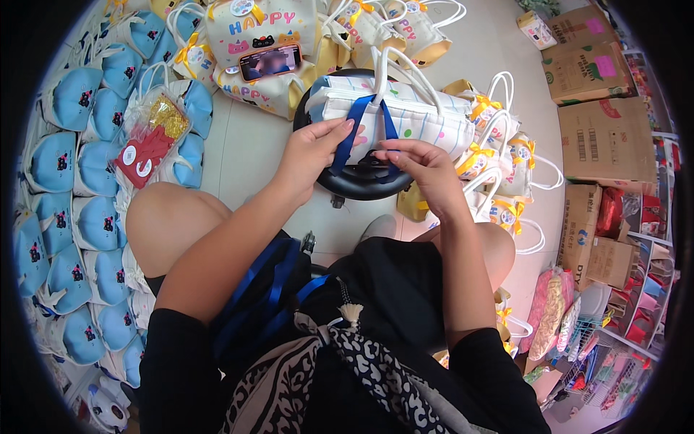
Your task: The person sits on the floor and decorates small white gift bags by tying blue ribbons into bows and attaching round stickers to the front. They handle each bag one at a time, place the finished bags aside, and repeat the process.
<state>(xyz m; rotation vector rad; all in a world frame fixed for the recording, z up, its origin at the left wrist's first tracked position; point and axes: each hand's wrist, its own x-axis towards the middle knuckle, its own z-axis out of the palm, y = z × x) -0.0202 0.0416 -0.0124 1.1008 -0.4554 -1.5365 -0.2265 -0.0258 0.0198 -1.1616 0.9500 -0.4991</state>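
A white tote bag (pixel 434 123) with thin stripes and coloured dots lies on its side on a round black stool (pixel 361 189) in front of me. A blue ribbon (pixel 358 123) is looped at the bag's white rope handle (pixel 416 69), its two tails hanging toward me. My left hand (pixel 318 148) is closed, pinching the left tail between thumb and fingers. My right hand (pixel 428 170) is closed with its fingertips together on the right tail. Several loose blue ribbons (pixel 278 278) are draped over my lap.
Rows of light-blue bags (pixel 97 170) stand at the left, one carrying a clear packet (pixel 153 137) with red and gold contents. Cream bags with yellow bows (pixel 481 163) stand right and far. A phone (pixel 271 63) leans on one. Cardboard boxes (pixel 607 141) line the right side.
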